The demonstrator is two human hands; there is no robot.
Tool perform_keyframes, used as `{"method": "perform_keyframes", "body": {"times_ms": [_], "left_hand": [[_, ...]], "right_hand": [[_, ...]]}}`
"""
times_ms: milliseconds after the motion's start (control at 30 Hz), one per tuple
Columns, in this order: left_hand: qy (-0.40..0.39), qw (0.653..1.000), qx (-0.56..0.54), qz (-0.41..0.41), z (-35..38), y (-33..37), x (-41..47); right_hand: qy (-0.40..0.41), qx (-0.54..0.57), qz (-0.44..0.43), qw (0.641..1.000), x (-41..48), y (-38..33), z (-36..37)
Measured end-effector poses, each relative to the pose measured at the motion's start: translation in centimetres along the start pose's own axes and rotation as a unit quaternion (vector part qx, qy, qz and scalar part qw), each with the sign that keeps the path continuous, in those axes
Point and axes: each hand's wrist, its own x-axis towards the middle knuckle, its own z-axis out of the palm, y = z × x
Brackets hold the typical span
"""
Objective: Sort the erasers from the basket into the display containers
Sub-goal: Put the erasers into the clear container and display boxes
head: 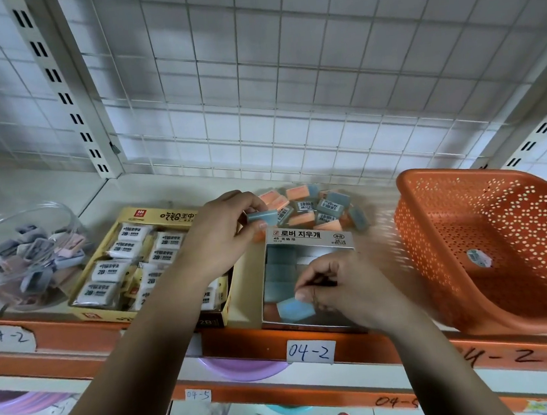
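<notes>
My left hand (221, 231) is pinching a blue eraser (261, 217) by the pile (311, 209); right hand (344, 287) pinches another eraser (295, 308) inside the grey box (310, 237).

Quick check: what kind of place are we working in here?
Probably a stationery shop's stock shelf: handwritten shelf tag reading 04-2, retail eraser box with printed branding, wire-grid back panel.
</notes>
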Motion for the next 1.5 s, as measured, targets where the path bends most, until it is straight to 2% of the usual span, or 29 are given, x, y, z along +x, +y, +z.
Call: {"method": "perform_keyframes", "body": {"times_ms": [133,267,567,833,933,1067,1200,1367,1500], "left_hand": [[-0.001,1.000,0.002,-0.003,0.0,0.1,0.0],[-0.001,1.000,0.004,-0.003,0.0,0.1,-0.1],[0.002,0.998,-0.053,-0.032,0.0,-0.2,-0.2],[-0.024,0.986,-0.154,-0.058,-0.1,-0.1,-0.5],[-0.039,0.981,-0.183,-0.057,-0.4,0.4,-0.6],[-0.050,0.968,-0.234,-0.071,-0.6,0.8,-0.8],[-0.079,0.986,-0.141,-0.050,-0.5,1.3,-0.2],[-0.148,0.986,-0.068,-0.047,0.0,2.5,0.8],[-0.146,0.987,-0.034,-0.062,0.1,2.5,1.0]], "right_hand": [[-0.007,0.043,0.029,0.999,0.2,-0.1,0.4],[-0.002,0.006,0.046,0.999,0.4,0.2,1.1],[0.002,0.024,-0.018,1.000,0.4,1.1,1.7],[0.024,-0.038,-0.080,0.996,0.6,1.9,2.2],[0.066,-0.057,-0.116,0.989,0.3,1.6,1.5],[0.227,-0.091,-0.164,0.956,0.8,2.7,-0.3],[0.337,-0.147,-0.164,0.915,1.6,4.8,-1.6],[0.356,-0.159,-0.152,0.908,2.1,6.9,-1.6],[0.359,-0.139,-0.156,0.910,2.3,7.1,-1.5]]}}
